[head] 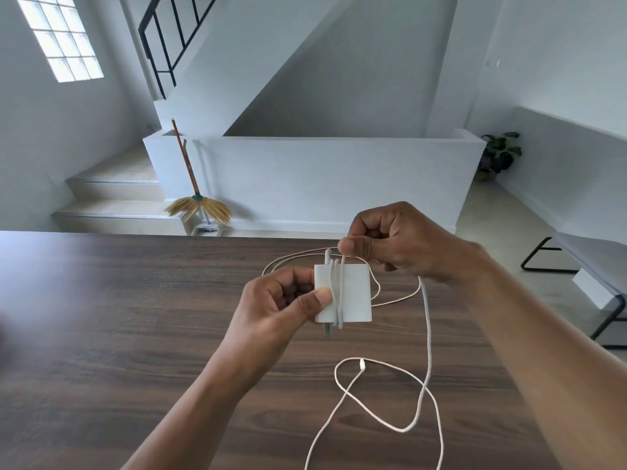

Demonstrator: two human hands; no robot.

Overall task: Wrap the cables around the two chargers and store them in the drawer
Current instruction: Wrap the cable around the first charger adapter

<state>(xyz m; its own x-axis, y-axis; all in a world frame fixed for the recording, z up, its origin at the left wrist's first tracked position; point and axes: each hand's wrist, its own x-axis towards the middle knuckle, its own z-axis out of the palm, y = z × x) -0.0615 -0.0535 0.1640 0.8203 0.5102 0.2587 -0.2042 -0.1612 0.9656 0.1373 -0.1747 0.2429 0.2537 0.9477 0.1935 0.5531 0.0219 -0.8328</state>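
Charger [353, 293] mid-frame above tabletop [135, 334], pinched in left hand [281, 307]; right hand [390, 242] grip clamped on cable [425, 351] just above it. Few turns on. Risk: loose wraps sliding off block edge, slack snagging lower right. Tabletop far edge close behind; ample room left.

Background as I see it from the head view: a dark wood-grain table [101, 334] fills the foreground. Beyond it, a broom [190, 184] leans upright against a low white wall [322, 178] beside the steps [112, 198]. A potted plant [498, 156] stands in the right corner; a glass-block window [59, 35] sits upper left, and a black railing [166, 39] beside it.
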